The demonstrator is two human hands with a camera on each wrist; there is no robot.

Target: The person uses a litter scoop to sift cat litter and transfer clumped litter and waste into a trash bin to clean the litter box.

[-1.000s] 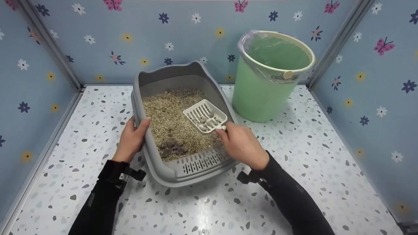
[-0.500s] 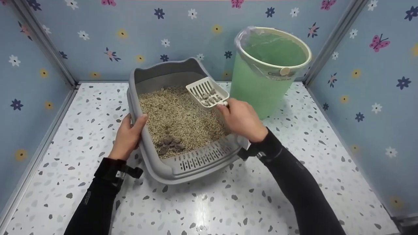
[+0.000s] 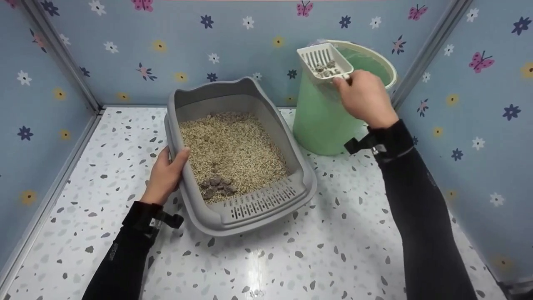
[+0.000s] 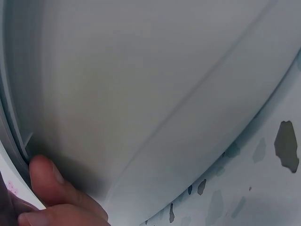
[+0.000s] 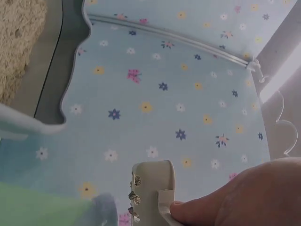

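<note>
A grey litter box (image 3: 195, 216) holding tan pellet litter (image 3: 237, 150) stands on the speckled floor. My left hand (image 3: 164, 175) grips its left rim, thumb on top; the left wrist view shows the fingers (image 4: 56, 183) against the outer wall. At the litter's front left lies a heap of dark clumps (image 3: 217, 186). My right hand (image 3: 368, 98) holds a cream slotted litter scoop (image 3: 325, 58) by its short handle, over the near left rim of a green bin (image 3: 320, 121). Several greyish clumps (image 3: 327, 66) lie in the scoop. The right wrist view shows the scoop (image 5: 153, 188) edge-on.
Behind the box and bin rises a blue flowered panel (image 3: 241, 37); matching panels flank both sides. The bin, lined with a clear bag, stands right behind the litter box's right side. White speckled floor (image 3: 258, 266) stretches in front.
My right hand has lifted the scoop with its clumps from over the litter and carried it right and back to the bin. The left hand stays on the box rim.
</note>
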